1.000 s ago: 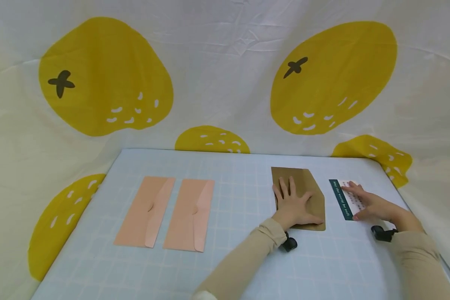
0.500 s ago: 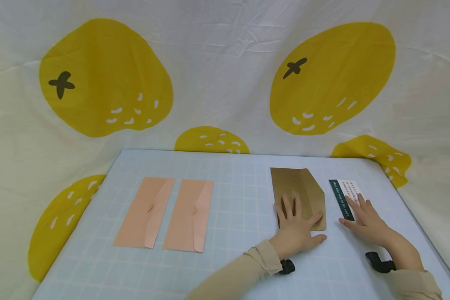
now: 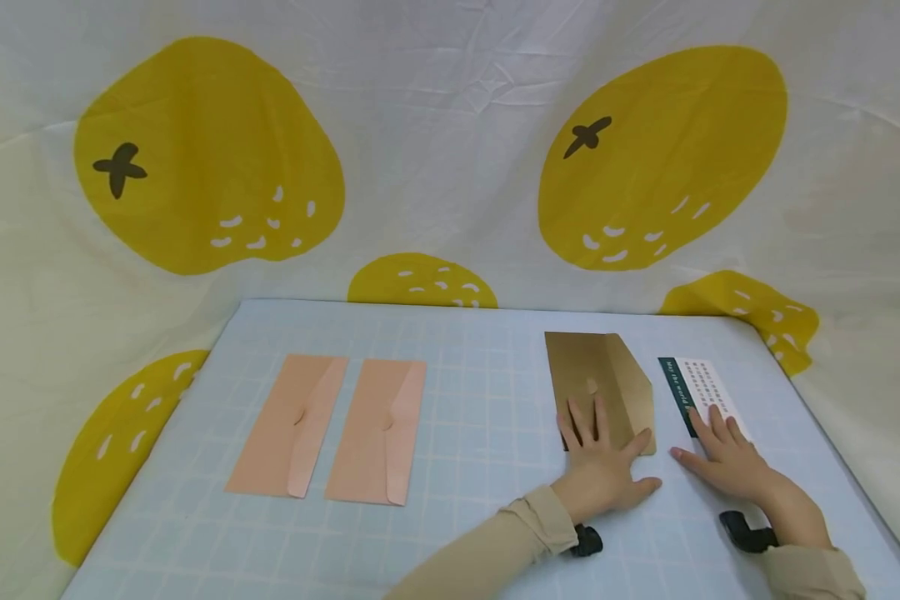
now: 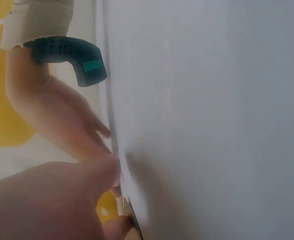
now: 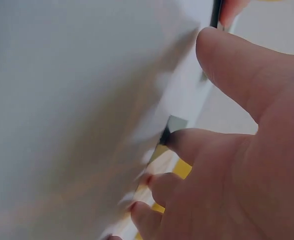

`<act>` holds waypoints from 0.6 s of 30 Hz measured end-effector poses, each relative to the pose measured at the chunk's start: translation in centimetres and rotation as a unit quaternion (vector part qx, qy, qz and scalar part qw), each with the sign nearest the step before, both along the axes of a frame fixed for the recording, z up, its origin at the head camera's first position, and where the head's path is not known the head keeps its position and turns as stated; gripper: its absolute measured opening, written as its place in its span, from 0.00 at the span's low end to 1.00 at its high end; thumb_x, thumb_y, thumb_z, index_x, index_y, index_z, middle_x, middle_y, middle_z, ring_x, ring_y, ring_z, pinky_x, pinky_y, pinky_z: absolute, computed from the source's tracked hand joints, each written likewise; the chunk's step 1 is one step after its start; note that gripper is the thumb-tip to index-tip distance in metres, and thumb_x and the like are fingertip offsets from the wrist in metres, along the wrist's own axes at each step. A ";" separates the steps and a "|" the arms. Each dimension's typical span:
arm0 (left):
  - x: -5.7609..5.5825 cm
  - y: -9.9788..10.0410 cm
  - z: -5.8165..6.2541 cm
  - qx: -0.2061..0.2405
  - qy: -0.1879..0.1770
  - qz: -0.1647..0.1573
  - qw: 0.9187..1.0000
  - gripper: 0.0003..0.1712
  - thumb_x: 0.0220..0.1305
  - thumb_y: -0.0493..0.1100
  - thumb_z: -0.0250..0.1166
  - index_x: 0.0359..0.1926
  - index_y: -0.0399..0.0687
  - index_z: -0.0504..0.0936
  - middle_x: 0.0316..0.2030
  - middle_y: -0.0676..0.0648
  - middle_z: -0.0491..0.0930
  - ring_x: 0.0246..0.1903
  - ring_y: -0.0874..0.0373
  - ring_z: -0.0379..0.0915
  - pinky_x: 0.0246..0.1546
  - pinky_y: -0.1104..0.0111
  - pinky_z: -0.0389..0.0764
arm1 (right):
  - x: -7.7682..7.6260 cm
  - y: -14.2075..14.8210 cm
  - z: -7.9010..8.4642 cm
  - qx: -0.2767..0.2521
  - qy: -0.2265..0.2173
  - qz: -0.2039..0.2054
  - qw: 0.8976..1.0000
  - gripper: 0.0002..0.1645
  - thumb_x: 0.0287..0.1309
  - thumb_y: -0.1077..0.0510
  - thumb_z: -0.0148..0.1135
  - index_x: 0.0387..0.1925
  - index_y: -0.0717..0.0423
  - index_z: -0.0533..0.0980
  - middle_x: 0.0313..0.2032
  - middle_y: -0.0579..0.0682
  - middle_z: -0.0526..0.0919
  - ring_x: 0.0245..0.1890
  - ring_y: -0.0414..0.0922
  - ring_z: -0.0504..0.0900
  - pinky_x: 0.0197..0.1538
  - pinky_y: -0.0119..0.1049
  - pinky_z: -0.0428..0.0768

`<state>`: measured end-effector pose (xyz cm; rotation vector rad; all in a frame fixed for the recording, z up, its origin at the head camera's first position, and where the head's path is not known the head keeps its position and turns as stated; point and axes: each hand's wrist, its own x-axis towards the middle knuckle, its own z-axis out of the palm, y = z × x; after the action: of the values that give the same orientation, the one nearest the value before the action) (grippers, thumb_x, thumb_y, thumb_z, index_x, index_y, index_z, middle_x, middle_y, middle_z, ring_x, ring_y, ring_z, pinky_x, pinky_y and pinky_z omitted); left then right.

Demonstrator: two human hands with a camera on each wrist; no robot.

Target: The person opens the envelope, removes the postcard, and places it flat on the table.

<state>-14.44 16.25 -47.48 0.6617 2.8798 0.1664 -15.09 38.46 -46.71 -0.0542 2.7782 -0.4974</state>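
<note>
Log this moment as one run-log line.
left hand: spread over near end of brown envelope | right hand: over near end of printed card | contact: unclear | pink envelopes: two, side by side, untouched

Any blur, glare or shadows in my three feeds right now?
Head: mostly clear, English lettering on the card partly legible, slight sheen on the brown envelope; left wrist: hazy, left hand soft-edged, shadow on the tabletop; right wrist: dim, right hand softly blurred, broad diffuse shadow across the tabletop.

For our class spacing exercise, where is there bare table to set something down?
Bare table shows between the pink envelopes and brown envelope, and on the pink pair's near side. Crowded: left hand over brown envelope, right hand over card.
</note>
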 end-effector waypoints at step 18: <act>-1.8 2.1 -0.4 0.024 0.032 0.012 0.999 0.36 0.62 0.80 0.45 0.71 0.93 0.52 0.78 0.39 0.38 0.73 0.28 0.31 0.63 0.33 0.51 | -3.0 2.0 -0.3 -0.024 -0.025 -0.018 0.999 0.50 0.74 0.40 0.43 0.71 0.75 0.36 0.65 0.85 0.25 0.63 0.83 0.25 0.60 0.77 0.33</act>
<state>-16.24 18.37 -47.84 0.6534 2.9546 0.2236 -18.06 40.47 -47.01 -0.0024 2.7235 -0.5681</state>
